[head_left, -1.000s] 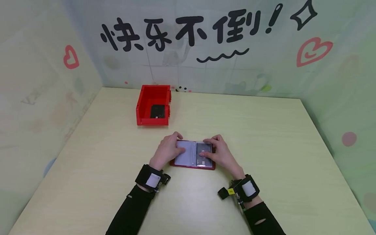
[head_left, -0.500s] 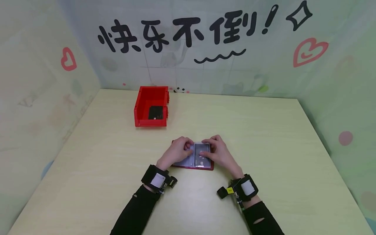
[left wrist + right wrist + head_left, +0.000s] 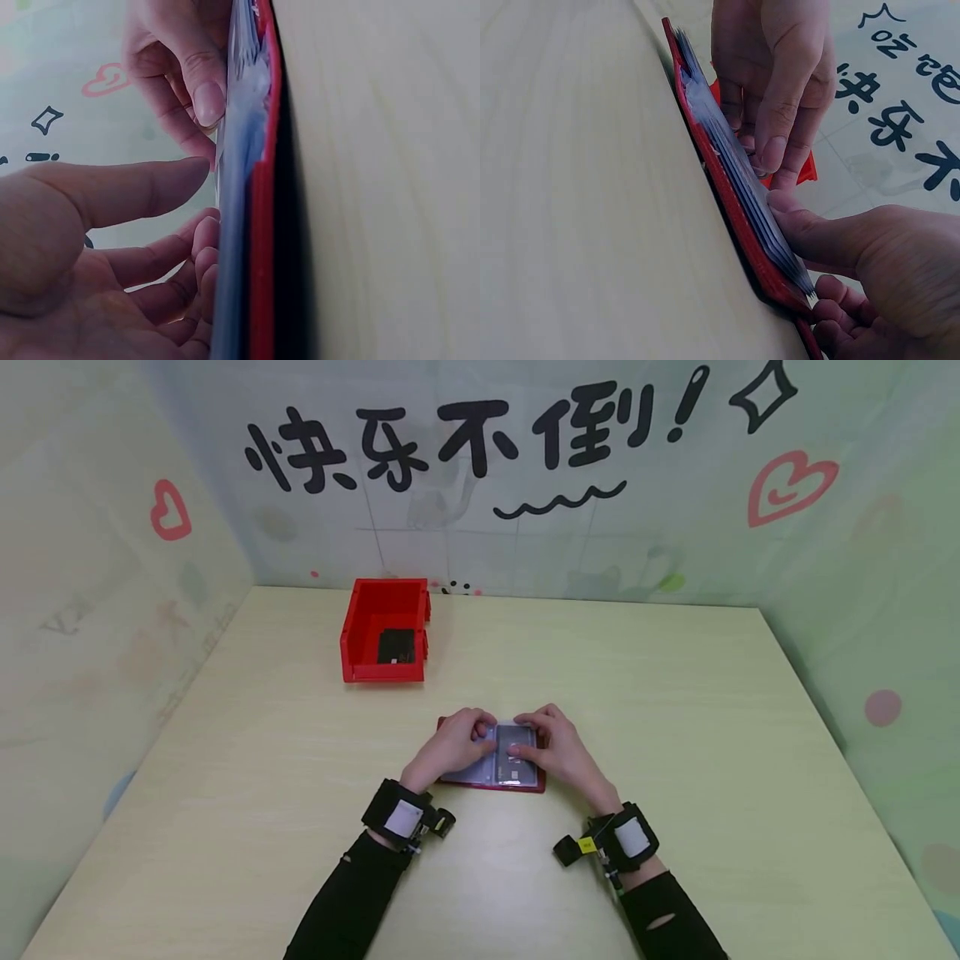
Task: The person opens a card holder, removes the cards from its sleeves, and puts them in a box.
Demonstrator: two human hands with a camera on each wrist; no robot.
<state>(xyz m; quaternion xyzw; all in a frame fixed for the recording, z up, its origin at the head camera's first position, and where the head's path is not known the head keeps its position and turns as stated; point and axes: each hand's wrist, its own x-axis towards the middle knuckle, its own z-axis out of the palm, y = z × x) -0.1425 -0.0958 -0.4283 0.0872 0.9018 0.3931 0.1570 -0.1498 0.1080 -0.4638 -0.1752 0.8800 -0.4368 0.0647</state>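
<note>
A card holder (image 3: pixel 491 788) with a red cover lies spread on the table, its clear plastic pages fanned in both wrist views. A dark grey card (image 3: pixel 517 772) shows in the right-hand page. My right hand (image 3: pixel 558 750) holds the holder at its right side, the thumb laid on the page and the other fingers curled at the far edge. Over the left-hand page is my left hand (image 3: pixel 450 747). In the left wrist view its thumb (image 3: pixel 150 193) stands apart from the bent fingers, whose tips are right at the pages, with nothing gripped between them.
Beyond the holder, at the back left, stands a red bin (image 3: pixel 384 672) with a flat black item (image 3: pixel 396 646) inside. The pale wooden table (image 3: pixel 637 693) meets printed walls at the back and both sides. Each wrist wears a black camera strap.
My left hand has moved right from the holder's left edge toward its middle fold, then stayed nearly still. The right hand keeps its place; the whole view shifts slightly.
</note>
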